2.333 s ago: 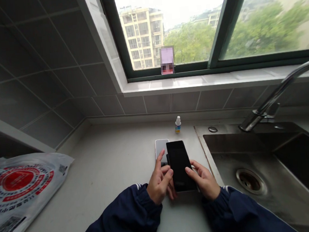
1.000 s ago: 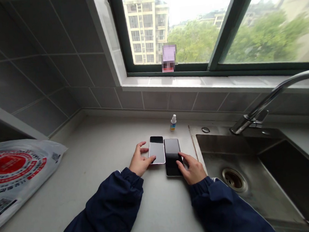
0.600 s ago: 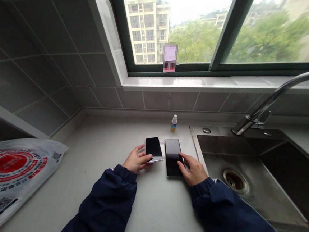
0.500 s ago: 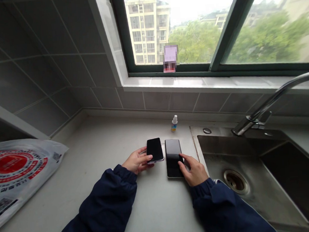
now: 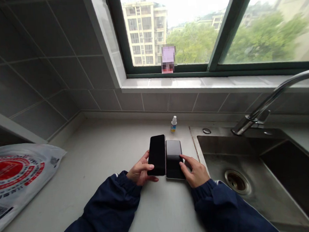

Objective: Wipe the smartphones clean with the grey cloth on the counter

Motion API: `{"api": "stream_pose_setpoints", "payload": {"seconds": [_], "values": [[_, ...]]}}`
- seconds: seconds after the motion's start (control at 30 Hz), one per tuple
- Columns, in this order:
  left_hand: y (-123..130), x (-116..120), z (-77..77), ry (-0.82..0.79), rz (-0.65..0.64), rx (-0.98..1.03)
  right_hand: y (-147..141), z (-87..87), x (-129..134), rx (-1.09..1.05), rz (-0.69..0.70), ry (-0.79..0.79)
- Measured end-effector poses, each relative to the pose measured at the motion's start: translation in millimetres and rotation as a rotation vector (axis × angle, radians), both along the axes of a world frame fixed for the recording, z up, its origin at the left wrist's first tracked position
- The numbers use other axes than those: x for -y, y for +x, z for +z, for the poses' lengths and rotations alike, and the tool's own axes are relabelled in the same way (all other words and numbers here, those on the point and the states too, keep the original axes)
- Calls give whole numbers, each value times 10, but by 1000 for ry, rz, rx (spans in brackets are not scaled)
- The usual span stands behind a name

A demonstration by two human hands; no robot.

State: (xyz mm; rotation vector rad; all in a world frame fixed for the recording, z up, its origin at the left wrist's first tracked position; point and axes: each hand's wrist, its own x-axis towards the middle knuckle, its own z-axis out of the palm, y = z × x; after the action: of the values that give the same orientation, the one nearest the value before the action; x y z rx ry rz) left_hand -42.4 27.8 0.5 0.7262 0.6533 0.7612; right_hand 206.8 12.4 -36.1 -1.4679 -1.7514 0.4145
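Note:
My left hand (image 5: 141,171) grips a black-screened smartphone (image 5: 157,153) by its lower left corner, thumb on the front and fingers behind. This phone is tilted up and overlaps the left edge of a second smartphone (image 5: 174,162). The second one, with a dark glossy screen and a pale bottom edge, is low over the counter, perhaps lying on it. At its right edge, the thumb and index finger of my right hand (image 5: 195,171) hold it; the other fingers are curled and partly hidden. Behind both phones stands a small white bottle (image 5: 173,124) with a blue and yellow label.
A steel sink (image 5: 257,208) with a chrome faucet (image 5: 262,106) lies to the right. On the left, a white plastic bag (image 5: 44,176) with red print rests on the pale counter (image 5: 100,146). A tiled wall and window sill (image 5: 195,83) run along the back.
My left hand has moved slightly right and tipped its smartphone up to face me more, so it now overlaps the other phone's edge. My right hand has stayed nearly still.

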Motion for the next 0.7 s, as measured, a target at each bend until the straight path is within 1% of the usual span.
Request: {"api": "stream_pose_setpoints", "payload": {"seconds": [0.1, 0.17, 0.37, 0.53, 0.7], "values": [[25, 53, -14, -23, -82, 83, -1, 30, 3, -24, -29, -12], [39, 80, -27, -50, -110, 128, 0, 55, 6, -44, -49, -24], [127, 131, -60, -77, -98, 190, 17, 124, 26, -114, -105, -65], [217, 155, -53, -73, -77, 232, 56, 114, 22, -195, -139, -83], [228, 148, -85, -39, -144, 269, 80, 65, -2, -319, -112, -89]]}}
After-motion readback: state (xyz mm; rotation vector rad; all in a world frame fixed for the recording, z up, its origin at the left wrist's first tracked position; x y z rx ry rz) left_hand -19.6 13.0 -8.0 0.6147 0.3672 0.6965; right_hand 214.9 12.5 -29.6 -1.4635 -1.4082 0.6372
